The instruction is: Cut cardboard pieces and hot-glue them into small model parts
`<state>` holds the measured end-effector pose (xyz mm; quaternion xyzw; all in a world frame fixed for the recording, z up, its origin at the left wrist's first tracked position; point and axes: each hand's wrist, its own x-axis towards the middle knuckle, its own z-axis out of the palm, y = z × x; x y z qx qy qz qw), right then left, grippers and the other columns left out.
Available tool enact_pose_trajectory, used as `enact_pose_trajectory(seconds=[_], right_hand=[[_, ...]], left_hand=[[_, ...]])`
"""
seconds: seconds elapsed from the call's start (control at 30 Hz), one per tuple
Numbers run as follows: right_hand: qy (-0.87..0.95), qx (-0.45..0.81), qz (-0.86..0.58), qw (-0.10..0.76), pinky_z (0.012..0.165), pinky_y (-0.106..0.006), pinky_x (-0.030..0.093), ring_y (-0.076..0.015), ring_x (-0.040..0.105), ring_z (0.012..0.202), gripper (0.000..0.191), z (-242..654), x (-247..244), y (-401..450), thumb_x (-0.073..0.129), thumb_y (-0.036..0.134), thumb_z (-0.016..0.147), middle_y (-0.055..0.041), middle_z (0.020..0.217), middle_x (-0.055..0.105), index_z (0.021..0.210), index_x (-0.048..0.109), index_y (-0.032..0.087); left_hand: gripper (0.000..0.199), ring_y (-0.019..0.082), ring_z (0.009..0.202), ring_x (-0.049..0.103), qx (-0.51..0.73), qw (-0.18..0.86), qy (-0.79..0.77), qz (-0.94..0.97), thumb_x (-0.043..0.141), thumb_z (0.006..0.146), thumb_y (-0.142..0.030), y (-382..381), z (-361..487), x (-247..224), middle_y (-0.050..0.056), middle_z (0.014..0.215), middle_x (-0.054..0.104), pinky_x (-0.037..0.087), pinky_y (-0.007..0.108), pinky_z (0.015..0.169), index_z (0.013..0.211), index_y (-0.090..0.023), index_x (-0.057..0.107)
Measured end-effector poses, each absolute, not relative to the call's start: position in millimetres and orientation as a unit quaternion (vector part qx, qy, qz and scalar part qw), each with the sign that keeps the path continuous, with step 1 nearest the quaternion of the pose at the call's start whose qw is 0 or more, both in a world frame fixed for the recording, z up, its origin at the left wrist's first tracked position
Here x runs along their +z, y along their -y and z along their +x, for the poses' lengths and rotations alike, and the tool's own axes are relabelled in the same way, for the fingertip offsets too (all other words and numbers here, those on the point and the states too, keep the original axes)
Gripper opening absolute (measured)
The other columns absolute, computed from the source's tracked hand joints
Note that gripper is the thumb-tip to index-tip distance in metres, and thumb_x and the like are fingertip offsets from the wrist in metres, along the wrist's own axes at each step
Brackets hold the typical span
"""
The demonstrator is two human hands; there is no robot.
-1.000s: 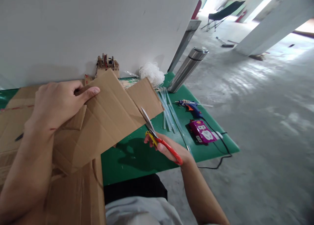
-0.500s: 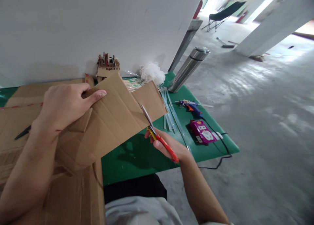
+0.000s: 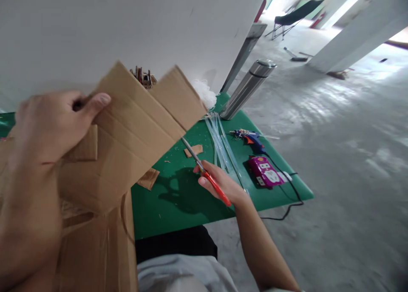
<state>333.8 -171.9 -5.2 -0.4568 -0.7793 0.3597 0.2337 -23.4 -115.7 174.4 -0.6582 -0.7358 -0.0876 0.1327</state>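
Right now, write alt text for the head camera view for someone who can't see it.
A left hand holds up a cardboard piece; the right hand holds red-handled scissors by its edge. On the green table are clear sticks, a glue gun, a purple power strip and a steel flask.

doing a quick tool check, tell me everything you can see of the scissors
The scissors have slim grey blades, metal by their look, and a smooth red handle, probably plastic; the fingers hide the rest of the grip. The right hand holds them above the green table, tilted, with the blades pointing forward and left. The blades look nearly closed. Their tips are at the near edge of the raised cardboard; whether they touch it is unclear.
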Motion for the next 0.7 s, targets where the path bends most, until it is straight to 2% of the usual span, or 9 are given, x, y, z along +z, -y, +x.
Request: enact_pose_trajectory(seconds=[0.1,0.23,0.33,0.4,0.47,0.57,0.7], right_hand=[[0.781,0.282,-0.512,0.22,0.063,-0.03,0.039,-0.0178,0.052,0.068,0.047,337.7,-7.5,168.5,0.051,0.067,0.092,-0.0043,0.086,0.057,0.096,0.054,0.02],[0.765,0.153,-0.595,0.192,0.064,-0.029,0.036,-0.0188,0.058,0.073,0.037,339.6,-4.5,153.0,0.059,0.058,0.089,-0.0059,0.09,0.063,0.084,0.058,0.022],[0.759,0.098,-0.628,0.139,0.06,-0.03,0.032,-0.0201,0.06,0.072,0.031,338.1,-1.1,134.8,0.059,0.051,0.089,-0.0062,0.085,0.067,0.077,0.062,0.022],[0.763,0.078,-0.634,0.101,0.058,-0.031,0.028,-0.0208,0.061,0.073,0.026,334.9,-0.7,123.0,0.057,0.045,0.089,-0.0063,0.086,0.07,0.081,0.066,0.022],[0.766,0.057,-0.636,0.08,0.057,-0.032,0.026,-0.021,0.062,0.074,0.024,330.0,-3.1,113.5,0.056,0.043,0.09,-0.0064,0.092,0.072,0.087,0.068,0.022],[0.758,0.042,-0.647,0.073,0.056,-0.032,0.025,-0.0213,0.064,0.076,0.03,322.6,-11.7,104.8,0.055,0.049,0.092,-0.0081,0.095,0.072,0.088,0.067,0.021],[0.748,0.046,-0.657,0.084,0.059,-0.031,0.031,-0.0228,0.065,0.082,0.035,320.6,-26.5,100.1,0.054,0.054,0.094,-0.0105,0.099,0.072,0.09,0.066,0.021]], left_hand=[[0.085,0.028,0.078,0.06,-0.092,0.116,0.736,-0.66,0.019,0.084,-0.089,116.1,-35.1,179.4,0.006,0.074,0.058,0.04,0.037,0.075,0.091,-0.023,0.071],[0.077,0.024,0.074,0.058,-0.066,0.054,0.707,-0.702,0.029,0.083,-0.089,114.5,-29.0,175.2,0.003,0.08,0.065,0.034,0.032,0.068,0.107,-0.031,0.073],[0.075,0.021,0.065,0.054,-0.031,0.031,0.681,-0.731,0.03,0.081,-0.09,109.4,-17.5,167.2,0.003,0.069,0.063,0.029,0.031,0.064,0.091,-0.029,0.073],[0.075,0.021,0.065,0.053,-0.003,0.026,0.668,-0.743,0.03,0.08,-0.091,104.9,-11.4,161.9,0.002,0.068,0.063,0.028,0.031,0.063,0.079,-0.028,0.07],[0.074,0.021,0.066,0.053,0.038,0.008,0.665,-0.746,0.032,0.078,-0.092,100.0,-7.7,156.9,0.002,0.069,0.064,0.028,0.031,0.063,0.077,-0.028,0.068],[0.073,0.022,0.065,0.055,0.1,-0.022,0.658,-0.746,0.034,0.076,-0.093,91.8,-7.6,147.8,0.003,0.068,0.065,0.029,0.032,0.063,0.071,-0.027,0.065],[0.069,0.022,0.062,0.058,0.133,-0.093,0.657,-0.736,0.043,0.074,-0.09,79.3,-16.6,130.6,0.004,0.066,0.067,0.031,0.033,0.061,0.065,-0.025,0.062]])
